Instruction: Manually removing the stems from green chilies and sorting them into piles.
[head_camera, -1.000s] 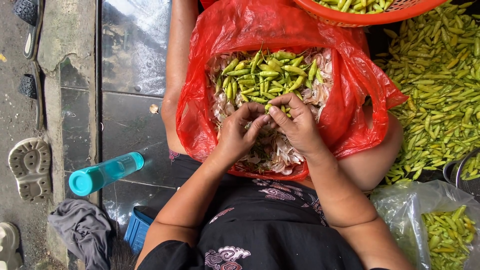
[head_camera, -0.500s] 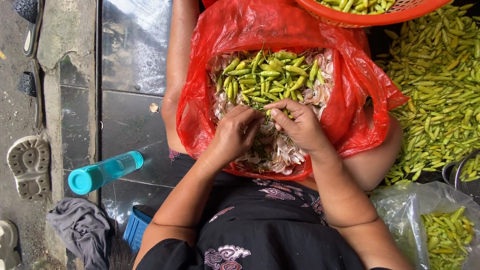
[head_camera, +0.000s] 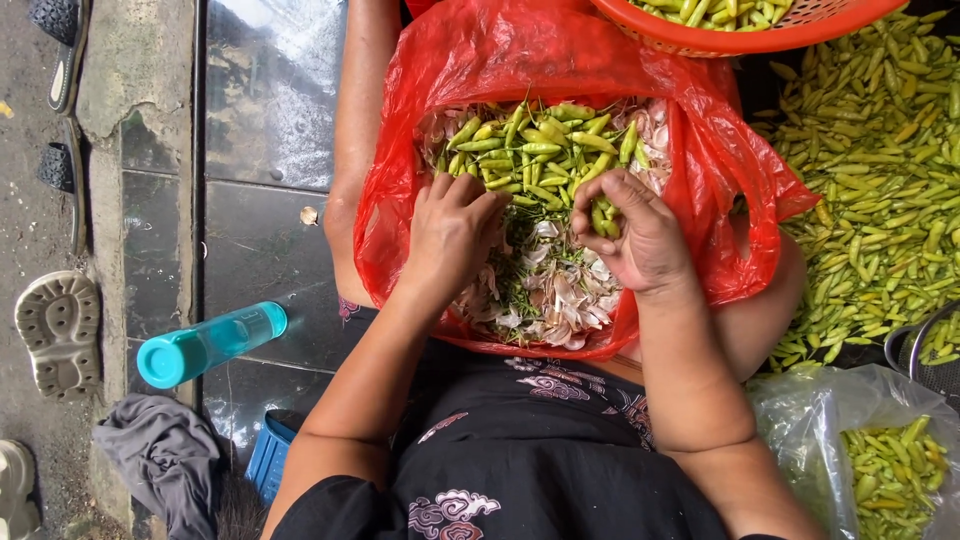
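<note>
A: Item one: red plastic bag (head_camera: 480, 70), spread open across lap, catching green chillies (head_camera: 530, 150) and pale husk scraps (head_camera: 550, 290).

B: Right hand (head_camera: 640, 235): curled shut around several chillies. Left hand (head_camera: 450, 235): knuckles down among scraps; grip hidden, cannot tell.

hands: no longer pinched together, now apart | left hand (head_camera: 452, 235): drops onto the scraps beside the green chillies (head_camera: 535, 150) | right hand (head_camera: 635, 235): now cups several chillies, fingers curled

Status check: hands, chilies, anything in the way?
Left hand down in red bag, grip hidden. Right hand shut on green chilies. Nothing blocking.
</note>
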